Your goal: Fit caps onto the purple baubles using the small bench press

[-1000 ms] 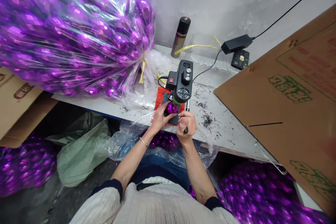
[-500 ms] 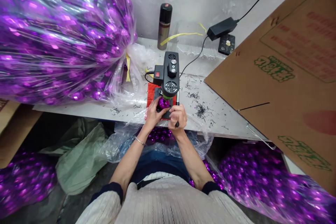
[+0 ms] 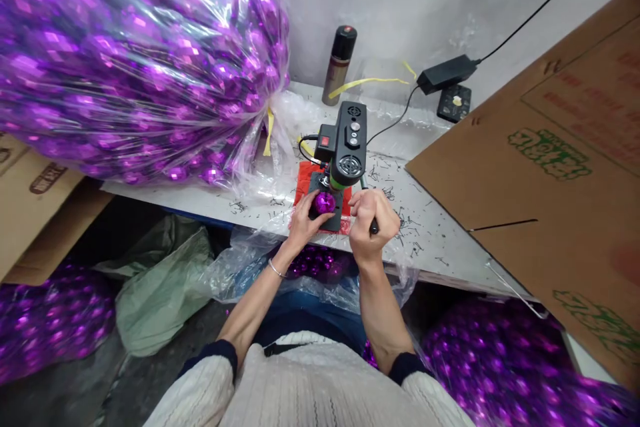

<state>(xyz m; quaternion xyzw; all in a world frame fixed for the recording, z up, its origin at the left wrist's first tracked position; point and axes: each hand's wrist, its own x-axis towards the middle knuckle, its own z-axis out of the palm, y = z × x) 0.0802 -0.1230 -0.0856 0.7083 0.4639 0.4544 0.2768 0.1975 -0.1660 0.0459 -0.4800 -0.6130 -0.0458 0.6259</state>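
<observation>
Under the black press (image 3: 351, 143), the left hand (image 3: 303, 219), thumb and fingers half open, cups a purple ball (image 3: 325, 202); beside it, the right hand (image 3: 373, 220) is closed around the lever (image 3: 374, 226).

Nothing is readable (the cardboard boxes (image 3: 565, 240) bear blurred print).

Left hand (image 3: 306, 220) holds shiny purple ball (image 3: 325, 202).

The large clear bag (image 3: 145, 73) and right-hand carton (image 3: 520, 207) are cut off.
</observation>
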